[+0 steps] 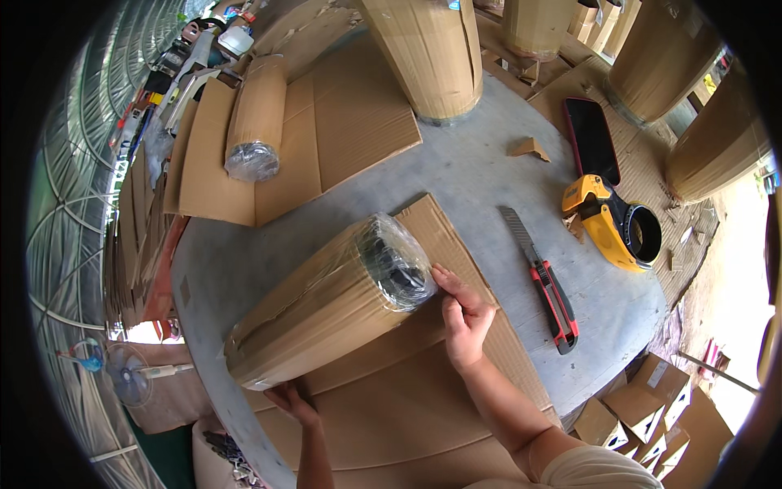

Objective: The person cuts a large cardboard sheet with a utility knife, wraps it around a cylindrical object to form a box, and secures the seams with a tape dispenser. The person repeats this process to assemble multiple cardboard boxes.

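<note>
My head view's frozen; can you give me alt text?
The left hand and right hand are at opposite ends of a cardboard roll, partly over a flat sheet on a grey table. To the right lie a red knife, blade out, a yellow tool and a phone; a smaller roll lies upper left.

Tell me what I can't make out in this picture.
Head view:
- Near wrapped roll: underside, turned away from the camera.
- Cardboard sheet below: part covered by that roll.
- Tall wrapped tube: top, cut off by the upper edge.
- Upper-left clutter: pieces too small to identify.
</note>
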Motion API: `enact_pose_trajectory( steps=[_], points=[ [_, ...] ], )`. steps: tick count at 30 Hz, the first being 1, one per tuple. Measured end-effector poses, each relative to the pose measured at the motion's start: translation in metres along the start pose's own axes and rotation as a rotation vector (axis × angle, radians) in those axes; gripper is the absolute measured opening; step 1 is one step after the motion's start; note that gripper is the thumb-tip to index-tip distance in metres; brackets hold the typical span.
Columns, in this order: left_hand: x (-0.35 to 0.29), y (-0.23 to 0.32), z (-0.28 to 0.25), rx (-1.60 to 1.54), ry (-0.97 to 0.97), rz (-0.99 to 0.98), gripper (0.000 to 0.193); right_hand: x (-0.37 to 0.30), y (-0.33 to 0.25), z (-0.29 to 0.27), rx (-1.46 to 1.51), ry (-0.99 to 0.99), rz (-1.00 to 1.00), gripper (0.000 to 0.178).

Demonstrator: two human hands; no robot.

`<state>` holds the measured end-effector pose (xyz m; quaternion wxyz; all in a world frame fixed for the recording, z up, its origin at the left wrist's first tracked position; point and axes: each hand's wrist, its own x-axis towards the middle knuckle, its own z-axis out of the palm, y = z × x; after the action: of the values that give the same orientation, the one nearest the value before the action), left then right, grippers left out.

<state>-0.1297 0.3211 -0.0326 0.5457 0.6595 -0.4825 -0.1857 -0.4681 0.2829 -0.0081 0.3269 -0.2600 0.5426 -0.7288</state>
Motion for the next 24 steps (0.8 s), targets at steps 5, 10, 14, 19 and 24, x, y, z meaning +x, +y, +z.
enact_pose_trajectory(
  steps=[5,10,14,19,24],
  points=[
    [0.000,-0.014,-0.007,-0.016,0.016,-0.013,0.035,-0.002,0.004,-0.001,0.054,0.013,0.010,0.034],
    [0.001,-0.015,-0.009,0.009,-0.038,0.023,0.037,-0.001,0.000,-0.003,0.066,0.029,0.026,0.035],
    [0.001,-0.009,-0.006,0.022,-0.056,0.031,0.038,0.000,-0.004,-0.004,0.062,0.039,0.026,0.035],
    [-0.001,-0.012,-0.006,0.012,-0.040,0.000,0.041,-0.001,-0.002,-0.005,0.061,0.046,0.051,0.036],
    [0.000,-0.022,-0.012,0.011,-0.041,-0.006,0.041,-0.001,-0.003,-0.005,0.068,0.043,0.051,0.037]
  ],
)
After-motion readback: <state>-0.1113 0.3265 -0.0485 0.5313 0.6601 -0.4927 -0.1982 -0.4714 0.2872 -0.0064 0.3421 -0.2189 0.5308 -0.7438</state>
